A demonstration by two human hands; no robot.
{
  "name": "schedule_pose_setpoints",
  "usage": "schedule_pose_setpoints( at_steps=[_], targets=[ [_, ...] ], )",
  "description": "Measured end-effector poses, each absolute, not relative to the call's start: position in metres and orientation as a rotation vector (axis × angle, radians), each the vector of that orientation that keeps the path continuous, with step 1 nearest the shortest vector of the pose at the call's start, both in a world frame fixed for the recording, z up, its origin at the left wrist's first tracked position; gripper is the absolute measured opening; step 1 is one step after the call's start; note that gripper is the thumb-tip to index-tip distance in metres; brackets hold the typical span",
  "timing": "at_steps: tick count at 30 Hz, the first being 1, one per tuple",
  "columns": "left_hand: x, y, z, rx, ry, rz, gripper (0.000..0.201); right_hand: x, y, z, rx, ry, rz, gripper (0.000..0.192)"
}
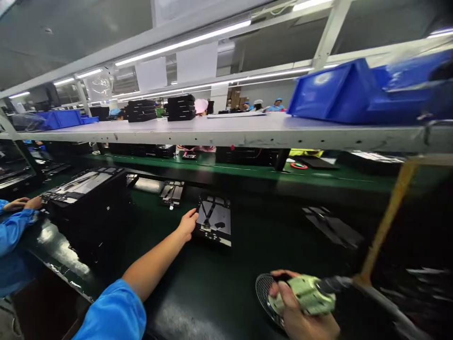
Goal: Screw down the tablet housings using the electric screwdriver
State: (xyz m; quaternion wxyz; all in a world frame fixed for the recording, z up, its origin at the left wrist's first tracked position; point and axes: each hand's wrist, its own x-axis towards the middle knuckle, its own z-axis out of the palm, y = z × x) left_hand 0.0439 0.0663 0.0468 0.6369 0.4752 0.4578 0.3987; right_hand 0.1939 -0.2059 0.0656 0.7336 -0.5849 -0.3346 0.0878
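The head view is showing the left hand (187, 225) reaching forward over the dark green worktop (198, 297), its thumb and fingers pinching the left edge of an open-backed device (214, 221) near the middle; whether that device is resting on the surface or being lifted slightly, one cannot tell. The right hand (306, 318) is curling its fingers around a pale green tool (311, 295) at the lower right, the tool's dark end pointing rightward, while a round mesh piece (264, 293) is showing just beside the fingers; whether it is joined to the tool is unclear. A second device (172, 192) is lying beyond the left hand, and a dark panel (332, 226) is lying well apart to the right. A tall stack of devices (102, 212) is standing on the left, where a co-worker's hands (31, 203) are meeting its far left side. Above, a shelf (247, 123) is carrying a blue bin (329, 94) and a black stack (180, 107).
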Motion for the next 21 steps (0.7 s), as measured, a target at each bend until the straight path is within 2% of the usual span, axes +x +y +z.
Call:
schedule_pose_setpoints(
  at_steps=[8,13,16,21],
  targets=[
    [-0.056,-0.095,0.000,1.058,1.006,0.762,0.056,0.188,-0.200,0.059,-1.186,-0.727,0.224,0.025],
    [-0.072,-0.128,0.000,1.267,1.034,0.660,0.062,0.178,-0.200,0.053,-1.205,-0.740,0.221,0.026],
    [-0.084,-0.128,0.013,1.480,1.031,0.674,0.055,0.174,-0.199,0.050,-1.208,-0.740,0.232,0.030],
    [-0.100,-0.141,0.030,2.497,0.689,0.610,0.032,0.173,-0.195,0.047,-1.200,-0.757,0.212,0.029]
  ],
)
